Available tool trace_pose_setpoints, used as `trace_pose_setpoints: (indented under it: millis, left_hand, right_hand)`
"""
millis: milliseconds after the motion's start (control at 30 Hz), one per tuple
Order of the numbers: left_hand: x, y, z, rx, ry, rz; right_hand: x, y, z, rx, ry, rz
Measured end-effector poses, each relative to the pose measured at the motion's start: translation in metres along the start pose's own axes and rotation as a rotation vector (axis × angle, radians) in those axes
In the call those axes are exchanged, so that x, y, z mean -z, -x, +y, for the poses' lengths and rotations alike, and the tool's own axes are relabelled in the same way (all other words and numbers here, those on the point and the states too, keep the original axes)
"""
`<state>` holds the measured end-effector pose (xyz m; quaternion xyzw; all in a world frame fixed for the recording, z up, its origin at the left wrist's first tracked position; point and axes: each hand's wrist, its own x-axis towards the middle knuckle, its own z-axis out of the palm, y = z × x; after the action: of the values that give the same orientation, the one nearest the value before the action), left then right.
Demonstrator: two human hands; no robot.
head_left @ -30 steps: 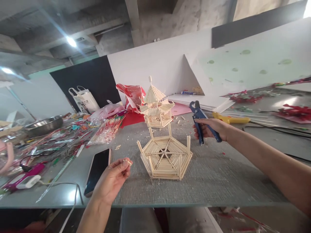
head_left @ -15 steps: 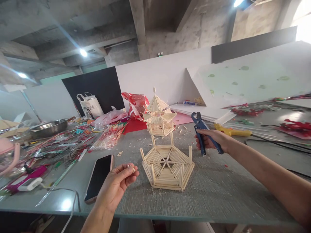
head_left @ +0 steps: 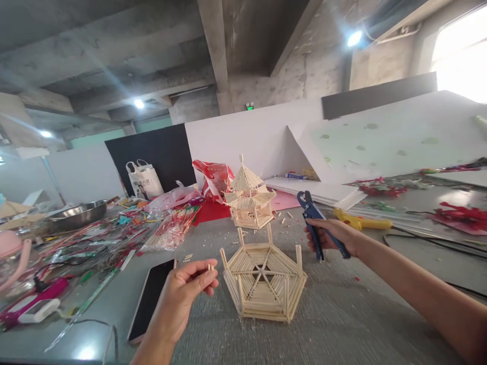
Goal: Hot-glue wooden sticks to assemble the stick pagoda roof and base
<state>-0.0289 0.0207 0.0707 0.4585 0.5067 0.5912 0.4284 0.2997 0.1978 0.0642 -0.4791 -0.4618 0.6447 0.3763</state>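
Between thumb and fingers, my left hand (head_left: 194, 284) pinches short wooden stick pieces (head_left: 210, 267), left of the hexagonal stick base (head_left: 262, 304). That base lies on the table with upright posts at its corners and a spoke-like pattern around a small central opening. On its right, my right hand (head_left: 331, 235) is wrapped around the handles of blue cutting pliers (head_left: 312, 213), whose head points up and away. Behind the base stands a small pagoda model (head_left: 250, 197) of the same pale sticks, with tiered roofs.
A phone (head_left: 150, 299) lies beside my left forearm, with cut stick pieces (head_left: 187, 258) beyond it. The yellow glue gun (head_left: 361, 220) and its cable are at right. Clutter, bundled sticks (head_left: 173, 225) and a metal bowl (head_left: 81, 215) cover the left side.
The camera has tilted upward, so the scene sits lower in view. My left hand has turned slightly and the stick pieces now point up. My right hand still holds the pliers.
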Motion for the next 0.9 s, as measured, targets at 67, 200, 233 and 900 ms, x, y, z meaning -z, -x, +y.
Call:
trace_pose_setpoints:
  millis: [67, 200, 233, 900]
  left_hand:
    - [0.0, -0.004, 0.003, -0.005, 0.057, -0.003]
    - [0.004, -0.015, 0.005, 0.066, 0.303, -0.001]
    - [0.006, -0.019, 0.004, 0.094, 0.374, 0.005]
    - [-0.047, -0.014, 0.044, -0.144, -0.063, -0.176]
  right_hand:
    - [0.001, -0.001, 0.0, 0.0, 0.004, 0.006]
    - [0.002, -0.003, 0.0, -0.006, 0.005, 0.014]
    - [0.002, -0.003, 0.0, -0.012, 0.005, 0.016]
    - [-0.106, 0.089, -0.054, 0.501, 0.365, -0.209]
